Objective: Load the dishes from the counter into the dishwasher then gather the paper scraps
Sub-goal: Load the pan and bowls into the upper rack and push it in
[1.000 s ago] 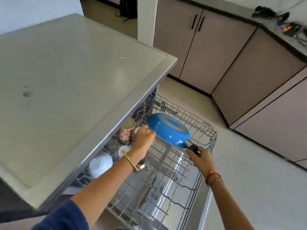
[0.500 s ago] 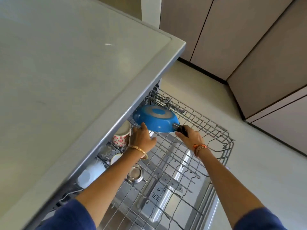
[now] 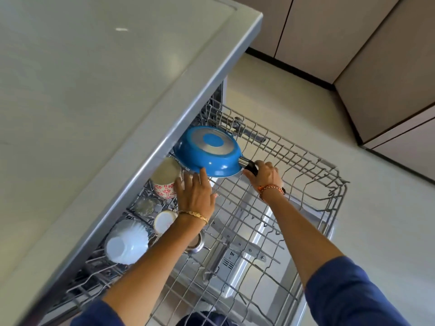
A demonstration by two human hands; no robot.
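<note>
Gripping pan handle (image 3: 250, 166) with right hand (image 3: 264, 176); left hand (image 3: 195, 192), fingers straight, touching blue pan (image 3: 209, 151) over wire rack (image 3: 306, 184). Grey counter (image 3: 94, 90) left, beige cabinets (image 3: 353, 43) far right, pale floor (image 3: 376, 220).

1. Both arms show dark blue sleeves (image 3: 348, 295), pushed up past the forearms.
2. The left hand (image 3: 195, 196) wears a thin gold bangle (image 3: 195, 214) at the wrist.
3. The right hand (image 3: 264, 175) carries orange-red thread bands (image 3: 270, 188) round its wrist, with a dark bead.
</note>
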